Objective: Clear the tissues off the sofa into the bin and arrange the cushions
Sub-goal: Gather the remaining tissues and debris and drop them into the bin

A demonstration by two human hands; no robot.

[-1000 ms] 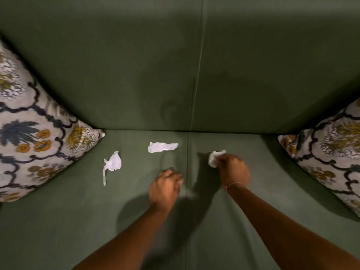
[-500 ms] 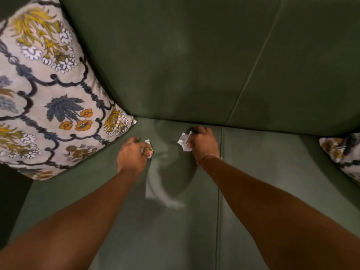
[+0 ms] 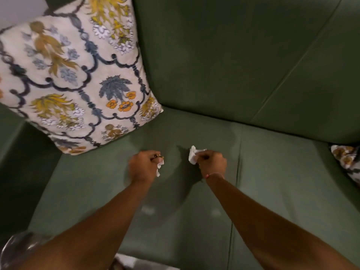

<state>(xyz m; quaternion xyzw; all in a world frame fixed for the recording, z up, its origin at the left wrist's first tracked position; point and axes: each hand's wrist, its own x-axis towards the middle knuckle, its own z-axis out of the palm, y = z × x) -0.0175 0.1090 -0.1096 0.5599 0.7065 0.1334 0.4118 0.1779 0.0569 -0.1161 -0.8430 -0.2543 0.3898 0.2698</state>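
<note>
Both my hands hover over the green sofa seat (image 3: 282, 188). My left hand (image 3: 143, 165) is closed around a white tissue (image 3: 159, 167) that pokes out at its right side. My right hand (image 3: 211, 162) grips another crumpled white tissue (image 3: 193, 157), which sticks out to the left of the fist. A large floral cushion (image 3: 78, 78) leans in the sofa's left corner, just above my left hand. Only a corner of a second floral cushion (image 3: 345, 158) shows at the right edge. No loose tissue lies on the seat in view.
The sofa backrest (image 3: 233, 55) rises behind the seat, and the left armrest (image 3: 17, 152) borders it. A clear shiny object (image 3: 21, 248), possibly a bin liner, sits at the bottom left, partly behind my left forearm. A pale strip of floor (image 3: 132, 262) shows below the seat's front edge.
A second ago two tissues lay loose on the seat and my left hand was empty. Both hands now hold tissues, and my view has swung left toward the big cushion.
</note>
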